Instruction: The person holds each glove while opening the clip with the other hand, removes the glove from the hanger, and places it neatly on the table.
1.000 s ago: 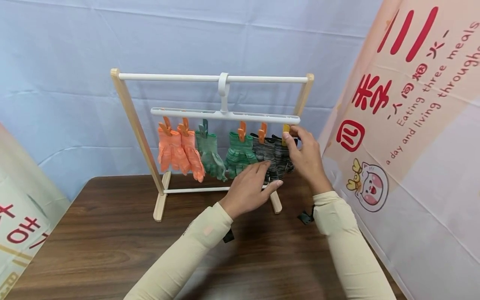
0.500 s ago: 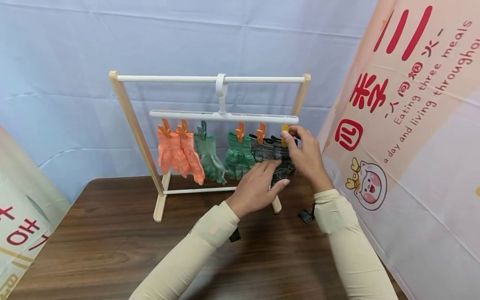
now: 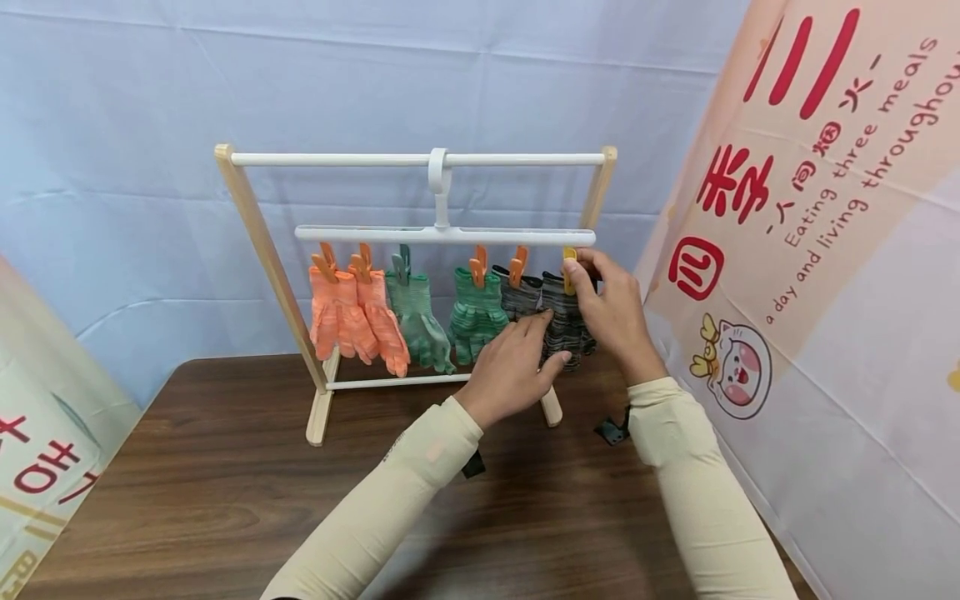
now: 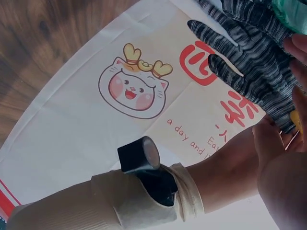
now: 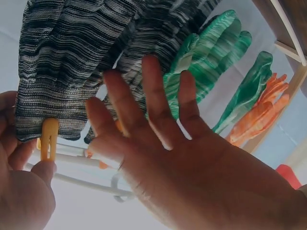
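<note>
My right hand [image 3: 617,312] pinches a yellow clothespin [image 3: 570,271] at the right end of a white hanger [image 3: 517,237]. From that pin hangs a black-and-grey knit glove [image 3: 561,321]. My left hand [image 3: 510,367] has its fingers extended in front of the gloves, fingertips close to the gap between this glove and a second black-and-grey glove [image 3: 519,296]; contact is unclear. The right wrist view shows the left palm [image 5: 192,167] and the right thumb on the clothespin [image 5: 49,136]. Further left hang a green glove [image 3: 480,308], a paler green one [image 3: 420,321] and orange gloves [image 3: 341,312], all pinned.
A wooden stand [image 3: 258,250] with a white top rod [image 3: 337,158] carries the hanger and stands on a brown table [image 3: 225,492]. A printed cloth [image 3: 810,250] runs along the right side, near my right arm. Pale blue cloth [image 3: 375,75] hangs behind.
My left hand has moved a little to the right over the dark gloves, and a gap now shows between them. The hanger has levelled slightly. My right hand stays on the yellow clothespin.
</note>
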{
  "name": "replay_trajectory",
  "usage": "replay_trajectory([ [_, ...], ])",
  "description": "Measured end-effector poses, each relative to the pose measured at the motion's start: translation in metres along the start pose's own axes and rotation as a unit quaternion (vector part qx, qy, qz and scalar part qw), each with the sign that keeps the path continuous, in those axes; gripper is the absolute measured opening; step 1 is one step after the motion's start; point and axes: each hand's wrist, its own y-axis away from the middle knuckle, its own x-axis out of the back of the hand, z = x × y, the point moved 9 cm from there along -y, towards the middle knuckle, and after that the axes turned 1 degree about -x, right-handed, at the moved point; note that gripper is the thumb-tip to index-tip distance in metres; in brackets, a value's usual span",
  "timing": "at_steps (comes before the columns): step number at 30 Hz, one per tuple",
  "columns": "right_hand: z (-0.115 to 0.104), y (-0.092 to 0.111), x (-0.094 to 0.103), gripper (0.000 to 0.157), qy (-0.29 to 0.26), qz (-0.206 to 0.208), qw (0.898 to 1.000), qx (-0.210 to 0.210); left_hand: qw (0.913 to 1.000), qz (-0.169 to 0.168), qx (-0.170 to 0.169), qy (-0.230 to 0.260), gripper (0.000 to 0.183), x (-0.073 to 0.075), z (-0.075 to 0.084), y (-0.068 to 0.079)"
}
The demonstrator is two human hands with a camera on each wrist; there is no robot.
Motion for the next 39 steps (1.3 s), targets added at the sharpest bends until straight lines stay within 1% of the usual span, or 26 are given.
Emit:
replay_trajectory([
  [7, -0.002, 0.0, 0.002, 0.035, -0.003, -0.004, 1.0, 0.007, 0.9993, -0.001, 0.038, 0.006, 0.069, -0.002, -0.007, -0.004],
  [10, -0.002, 0.001, 0.002, 0.035, -0.012, -0.009, 1.0, 0.003, 0.9975, 0.004, 0.065, 0.027, 0.068, -0.002, -0.012, -0.007],
  [13, -0.002, 0.001, 0.002, 0.036, -0.024, -0.014, 1.0, -0.005, 0.9941, 0.018, 0.09, 0.059, 0.062, 0.0, -0.017, -0.01],
  [19, 0.001, 0.003, 0.004, 0.039, -0.053, -0.011, 0.998, -0.024, 0.9827, 0.061, 0.106, 0.139, 0.037, 0.005, -0.022, -0.013],
  [21, 0.002, 0.003, 0.005, 0.038, -0.06, -0.008, 0.998, -0.031, 0.9766, 0.071, 0.115, 0.167, 0.028, 0.006, -0.024, -0.014],
  [25, 0.003, 0.004, 0.006, 0.039, -0.07, -0.003, 0.997, -0.037, 0.9668, 0.083, 0.136, 0.2, 0.018, 0.007, -0.026, -0.014],
  [26, 0.003, 0.004, 0.006, 0.04, -0.073, -0.002, 0.997, -0.039, 0.9652, 0.084, 0.139, 0.205, 0.017, 0.007, -0.026, -0.014],
  [27, -0.001, 0.005, 0.007, 0.039, -0.076, -0.001, 0.996, -0.04, 0.9645, 0.086, 0.14, 0.207, 0.016, 0.008, -0.026, -0.014],
  [32, 0.002, 0.004, 0.006, 0.037, -0.089, 0.006, 0.995, -0.047, 0.9633, 0.093, 0.141, 0.209, 0.015, 0.009, -0.025, -0.016],
  [34, 0.007, 0.003, 0.006, 0.038, -0.092, 0.013, 0.994, -0.049, 0.9627, 0.096, 0.14, 0.211, 0.016, 0.009, -0.024, -0.016],
  [39, 0.009, 0.003, 0.008, 0.041, -0.089, 0.033, 0.994, -0.061, 0.962, 0.096, 0.129, 0.221, 0.018, 0.01, -0.022, -0.015],
])
